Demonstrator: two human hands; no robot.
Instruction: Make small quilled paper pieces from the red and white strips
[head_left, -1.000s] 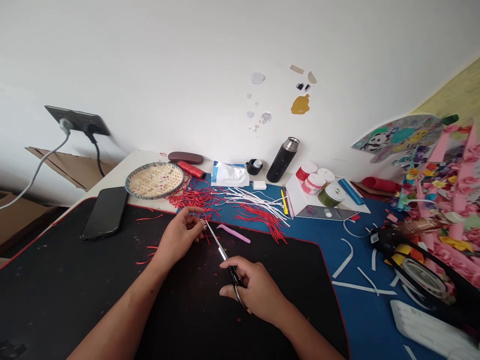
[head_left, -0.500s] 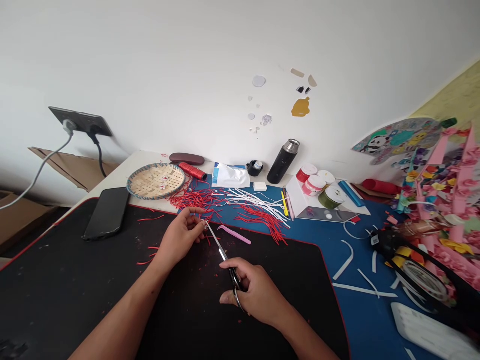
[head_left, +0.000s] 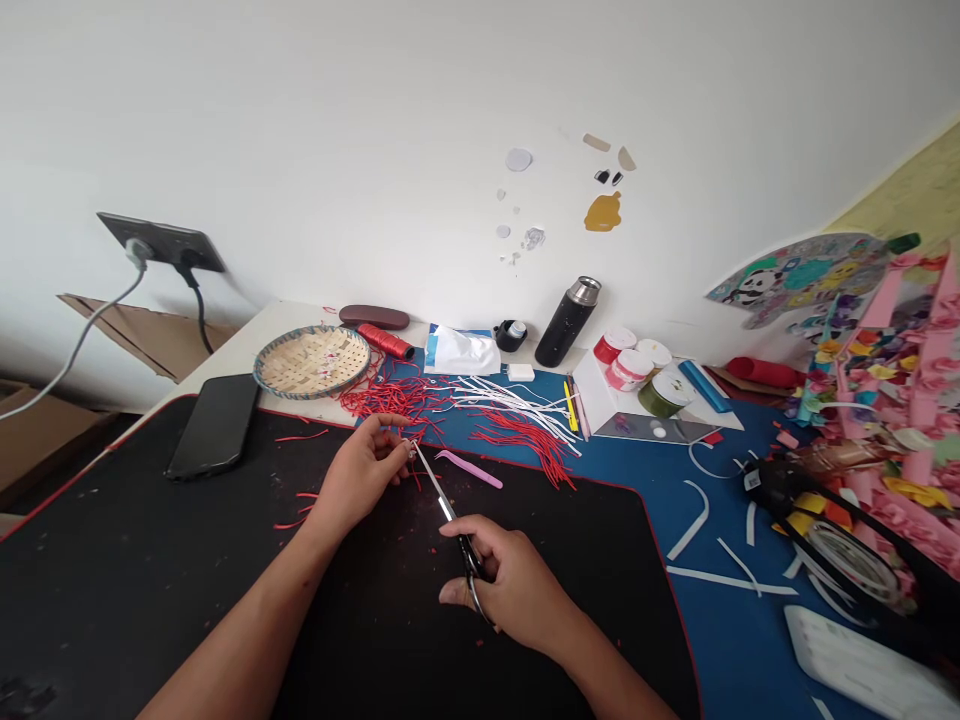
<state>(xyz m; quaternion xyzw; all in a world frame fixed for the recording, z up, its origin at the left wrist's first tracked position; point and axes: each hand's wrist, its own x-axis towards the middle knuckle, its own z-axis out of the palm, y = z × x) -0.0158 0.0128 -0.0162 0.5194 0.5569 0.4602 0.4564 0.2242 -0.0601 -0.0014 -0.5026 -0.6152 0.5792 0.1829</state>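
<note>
My right hand (head_left: 504, 585) grips a pair of scissors (head_left: 447, 510) by its black handles, thumb and fingers at the loops. The blades point up and left, and their tips reach my left fingertips. Thumb and fingers of my left hand (head_left: 369, 468) pinch a small whitish and red piece (head_left: 412, 449); its kind is too small to make out. Pink tweezers (head_left: 472, 468) lie on the black mat just right of the blade tips. Beyond my left hand is a tangle of cut red cords (head_left: 394, 395), with a bundle of white cords (head_left: 517, 405) beside it.
A woven basket (head_left: 311, 362) and a phone (head_left: 214, 428) are at left. Along the wall stand a red thread spool (head_left: 385, 341), a tissue pack (head_left: 461, 352), a black flask (head_left: 568, 323) and several ribbon rolls (head_left: 630, 369). White strips (head_left: 731, 581) and pink paper flowers (head_left: 919, 375) are at right.
Both hands, the scissors and the held piece stay almost in place. The view shifts very slightly.
</note>
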